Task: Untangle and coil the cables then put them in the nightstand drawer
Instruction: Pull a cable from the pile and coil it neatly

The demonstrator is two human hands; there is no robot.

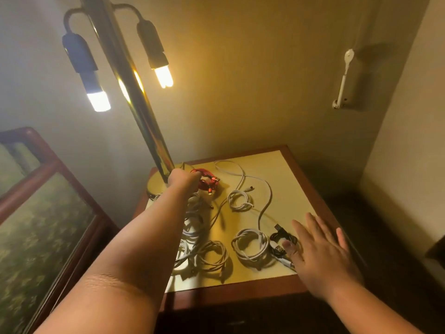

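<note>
We note left hand (184, 183) gripping the red cable (207, 180) beside the lamp base (155, 185), right hand (322, 247) flat, fingers straight, by the black cable (280, 229); white coils (238, 247) on tabletop (289, 184)

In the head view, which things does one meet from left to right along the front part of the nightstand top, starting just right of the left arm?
Thin white coil → thick white coil → black cable → right hand.
</note>
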